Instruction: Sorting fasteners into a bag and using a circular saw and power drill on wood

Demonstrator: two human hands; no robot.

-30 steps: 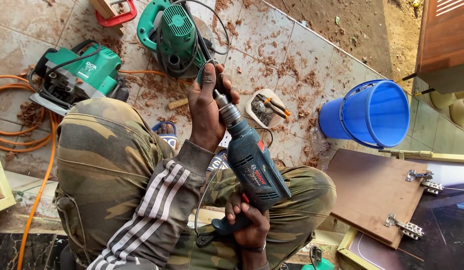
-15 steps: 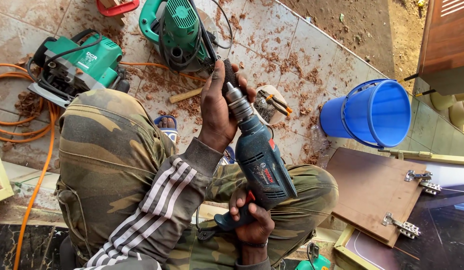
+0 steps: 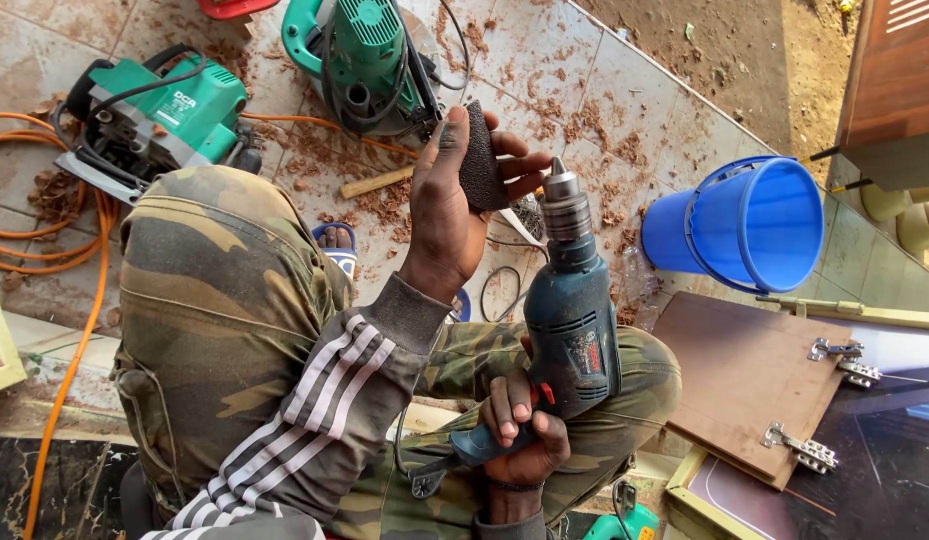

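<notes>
Drill sits upright over my lap, chuck pointing up and away, with my right hand wrapped shut round its grip and a finger by the red trigger. I see no bit in the chuck; the nose looks bare, so I judge the tool is not ready to bore anything. My left hand is raised just beside the chuck, fingers closed on a dark, rough-faced pad that may be abrasive, though I cannot tell for sure. Pad and chuck are near but apart. What looks done: drill in hand, pad picked up. What looks left: whatever the chuck needs. Around me, on the tiled floor strewn with shavings, lie a green planer, a green router and an orange cord. A blue bucket stands to the right, and a brown panel with hinges lies near my knee. Loose cables by my legs could snag the drill.
</notes>
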